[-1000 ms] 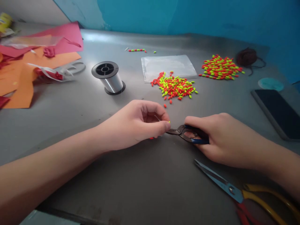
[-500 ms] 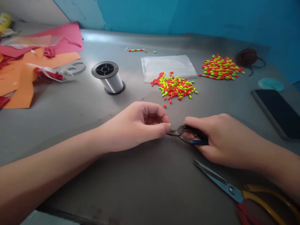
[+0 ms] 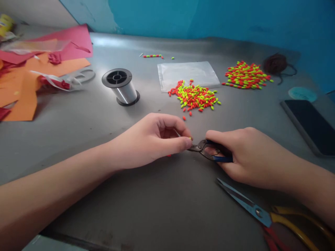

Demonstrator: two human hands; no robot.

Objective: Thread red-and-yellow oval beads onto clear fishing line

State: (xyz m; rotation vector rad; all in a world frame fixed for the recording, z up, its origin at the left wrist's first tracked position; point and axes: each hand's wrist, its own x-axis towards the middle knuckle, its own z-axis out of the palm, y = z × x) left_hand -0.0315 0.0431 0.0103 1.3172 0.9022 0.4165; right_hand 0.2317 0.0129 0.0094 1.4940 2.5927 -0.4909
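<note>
My left hand (image 3: 157, 141) is closed in a pinch, thumb against forefinger. A speck of a yellow-green bead (image 3: 190, 138) peeks out between those fingertips. My right hand (image 3: 251, 153) grips small pliers (image 3: 222, 158) with blue handles. The jaws of the pliers reach to the left fingertips, which cover their ends; what they bite on is hidden. A bit of red, seemingly another bead (image 3: 169, 155), shows under the left hand. Just beyond the hands lies a loose heap of red and yellow-green beads (image 3: 196, 96).
A spool of clear line (image 3: 125, 94) stands left of a plastic bag (image 3: 188, 71). A second bead pile (image 3: 246, 76), brown yarn (image 3: 274, 64) and a phone (image 3: 311, 125) lie right. Scissors (image 3: 258, 211) rest near my right wrist. Coloured paper (image 3: 28, 90) spreads at left.
My left fingertips have shifted slightly right along the jaws of the pliers. More of the red bit shows beneath the left hand. The right hand and pliers have stayed nearly still.
</note>
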